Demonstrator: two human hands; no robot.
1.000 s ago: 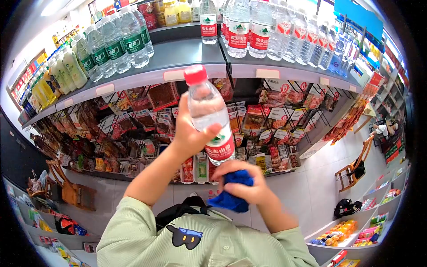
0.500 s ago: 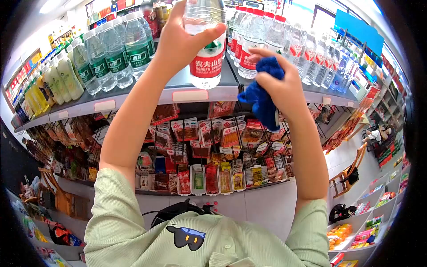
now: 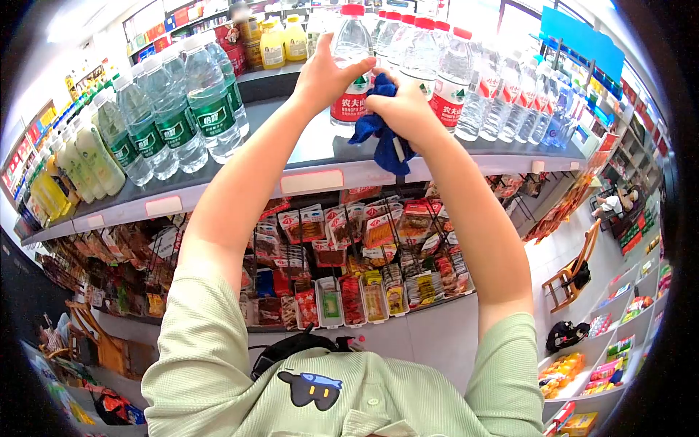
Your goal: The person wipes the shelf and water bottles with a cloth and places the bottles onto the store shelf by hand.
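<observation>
My left hand (image 3: 325,81) is closed around a clear water bottle (image 3: 352,40) with a red cap and red label. The bottle is upright on the top shelf (image 3: 284,135), at the left end of a group of similar red-capped bottles (image 3: 446,91). Bunched in my right hand (image 3: 408,109) is a dark blue cloth (image 3: 389,149), hanging over the shelf's front edge. The fingers of this hand are close to the bottle's right side; whether they touch it is hidden.
Green-labelled water bottles (image 3: 211,98) stand to the left, with yellow drink bottles (image 3: 273,45) behind. More clear bottles (image 3: 510,98) line the right. Packaged snacks (image 3: 302,222) hang below the shelf edge. A wooden chair (image 3: 571,277) is on the floor at right.
My left hand has brought the bottle from in front of the shelf edge back onto the shelf. My right hand, with the cloth, has moved left towards it.
</observation>
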